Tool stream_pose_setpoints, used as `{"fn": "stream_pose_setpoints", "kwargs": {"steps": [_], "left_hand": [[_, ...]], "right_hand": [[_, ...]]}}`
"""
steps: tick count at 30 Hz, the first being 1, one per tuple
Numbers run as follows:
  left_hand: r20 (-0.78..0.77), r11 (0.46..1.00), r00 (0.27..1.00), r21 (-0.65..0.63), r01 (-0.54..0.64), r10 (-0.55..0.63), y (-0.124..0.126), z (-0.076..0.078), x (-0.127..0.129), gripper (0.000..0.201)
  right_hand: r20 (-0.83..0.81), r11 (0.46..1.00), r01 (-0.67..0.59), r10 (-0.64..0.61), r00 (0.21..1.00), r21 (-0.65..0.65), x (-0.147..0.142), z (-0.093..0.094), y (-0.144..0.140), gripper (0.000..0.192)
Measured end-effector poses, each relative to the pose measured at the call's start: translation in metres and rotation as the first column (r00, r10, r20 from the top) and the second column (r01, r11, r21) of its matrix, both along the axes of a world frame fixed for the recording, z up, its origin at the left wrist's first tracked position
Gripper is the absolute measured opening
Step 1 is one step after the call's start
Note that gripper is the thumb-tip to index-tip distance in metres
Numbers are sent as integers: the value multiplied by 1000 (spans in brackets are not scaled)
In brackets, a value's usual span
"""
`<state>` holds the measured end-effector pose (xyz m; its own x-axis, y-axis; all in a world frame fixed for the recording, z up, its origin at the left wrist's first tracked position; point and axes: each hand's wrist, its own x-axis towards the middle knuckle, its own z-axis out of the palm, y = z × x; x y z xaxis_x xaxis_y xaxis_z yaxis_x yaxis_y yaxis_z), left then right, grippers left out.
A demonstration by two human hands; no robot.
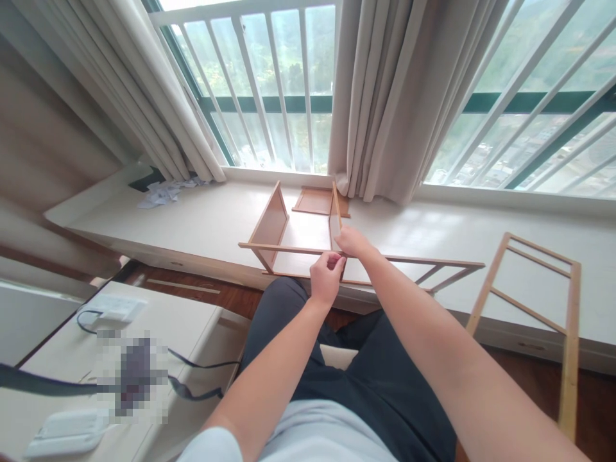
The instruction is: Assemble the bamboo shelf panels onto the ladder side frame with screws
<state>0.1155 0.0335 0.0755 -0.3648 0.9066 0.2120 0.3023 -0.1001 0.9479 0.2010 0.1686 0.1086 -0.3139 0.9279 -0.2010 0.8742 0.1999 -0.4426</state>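
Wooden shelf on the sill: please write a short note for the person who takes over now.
Left hand: closed at the front rail, whether it grips a small part cannot be told.
Right hand: fingers on the top of the right panel.
Shelf stands on the sill; two upright panels are in place.
Loose: a flat board behind it, a side frame leaning at right.
Left: fit those parts.

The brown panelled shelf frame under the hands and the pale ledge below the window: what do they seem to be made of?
The brown panelled shelf frame looks like bamboo or light wood with a smooth matt finish: thin flat boards and slim rails. The pale ledge looks like polished stone or laminate, since it faintly reflects window light.
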Motion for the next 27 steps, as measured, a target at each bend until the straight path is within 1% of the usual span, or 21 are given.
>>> {"fn": "stream_pose_setpoints", "kwargs": {"steps": [10, 14, 18, 23, 27], "left_hand": [[61, 999, 997, -15, -41, 42, 1, 1, 1, 10], [90, 999, 995, -35, -36, 40, 3, 2, 4, 8], [144, 1000, 989, -8, -21, 22, 6, -2, 5, 8], [160, 1000, 987, 21, -10, 7, 8, -7, 2, 21], [176, 1000, 984, 25, -11, 6, 9, -8, 2, 20]], "right_hand": [[-15, 1000, 16, -16, 1000, -12, 0, 2, -1, 31], [-27, 1000, 21, -21, 999, -17, 0, 1, 0, 31], [-56, 999, 13, -15, 998, -35, -1, 1, 0, 30], [-103, 997, -8, 1, 995, -70, -2, 4, -2, 27], [-125, 996, 1, -12, 992, -90, -2, 8, -4, 20]]}}
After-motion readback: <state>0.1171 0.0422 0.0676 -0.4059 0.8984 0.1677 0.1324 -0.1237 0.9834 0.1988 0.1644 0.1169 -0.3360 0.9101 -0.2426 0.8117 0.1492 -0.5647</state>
